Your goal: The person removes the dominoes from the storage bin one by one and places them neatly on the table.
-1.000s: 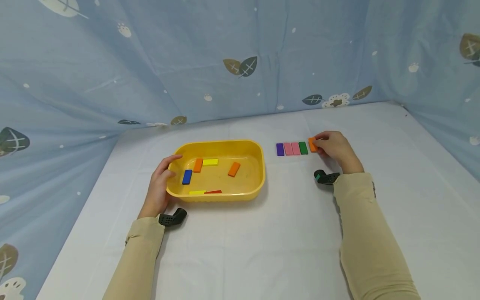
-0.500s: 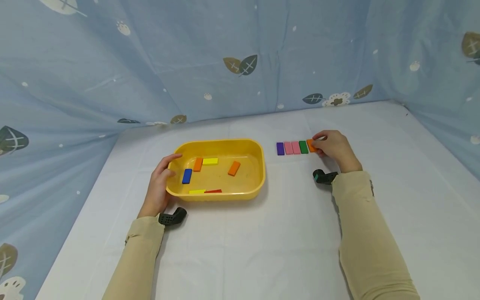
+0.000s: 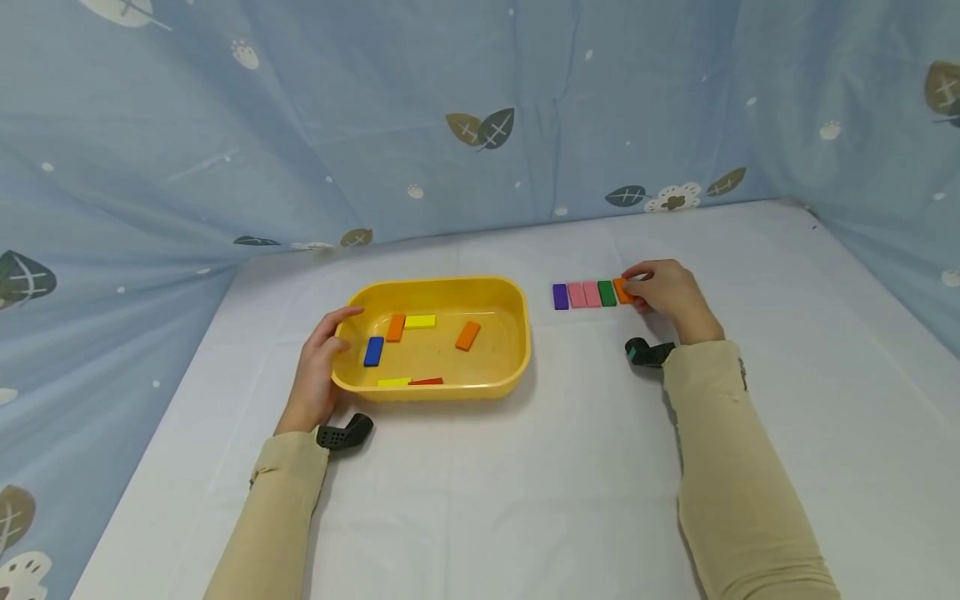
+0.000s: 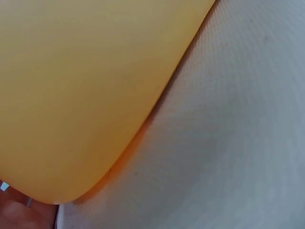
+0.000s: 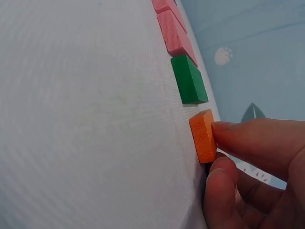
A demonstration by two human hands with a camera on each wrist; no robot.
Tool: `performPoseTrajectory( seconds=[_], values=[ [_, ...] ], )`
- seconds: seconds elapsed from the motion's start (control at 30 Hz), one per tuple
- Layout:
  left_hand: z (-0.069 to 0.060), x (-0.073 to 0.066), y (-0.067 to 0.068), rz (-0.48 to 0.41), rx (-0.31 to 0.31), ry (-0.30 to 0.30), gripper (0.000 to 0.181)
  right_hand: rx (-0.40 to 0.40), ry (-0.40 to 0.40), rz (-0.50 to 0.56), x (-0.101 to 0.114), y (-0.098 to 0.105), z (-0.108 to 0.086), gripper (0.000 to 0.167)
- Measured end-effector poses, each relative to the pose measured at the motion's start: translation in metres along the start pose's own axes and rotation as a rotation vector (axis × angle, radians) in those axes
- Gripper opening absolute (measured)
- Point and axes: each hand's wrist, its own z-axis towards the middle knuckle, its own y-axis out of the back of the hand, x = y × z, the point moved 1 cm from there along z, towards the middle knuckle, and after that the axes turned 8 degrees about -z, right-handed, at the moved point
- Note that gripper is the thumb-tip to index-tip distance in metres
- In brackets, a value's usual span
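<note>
At the right end of a row on the cloth, my right hand pinches an orange domino-like block between thumb and fingers. A narrow gap parts it from the green block. Further left in the row lie two pink blocks, one of them the pink block beside the purple block. My left hand grips the left end of a yellow plastic basin, fingers at its rim. In the left wrist view the basin's outer wall hides most of that hand.
Inside the basin lie a blue block, an orange block, another orange block, a yellow block, and a yellow and a red one by the near wall. A blue patterned curtain borders the white tabletop.
My right hand has shifted slightly left with the orange block, which now lies nearer the green one. The left hand and the basin have stayed in place.
</note>
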Motion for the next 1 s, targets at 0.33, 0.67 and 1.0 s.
performPoseTrajectory(
  seconds=[0.33,0.67,1.0],
  values=[
    [0.0007,-0.0012,0.0,0.003,-0.002,-0.004,0.049,0.007,-0.001,-0.004,0.0004,0.0013,0.0006,0.031],
    [0.0005,-0.0009,0.0004,0.005,-0.007,0.004,0.049,0.001,-0.015,-0.011,0.0009,0.0006,0.0004,0.031],
    [0.0015,0.0016,0.0012,0.008,0.0,0.003,0.049,-0.033,-0.03,0.014,0.0009,0.0,0.0009,0.034]
  ],
)
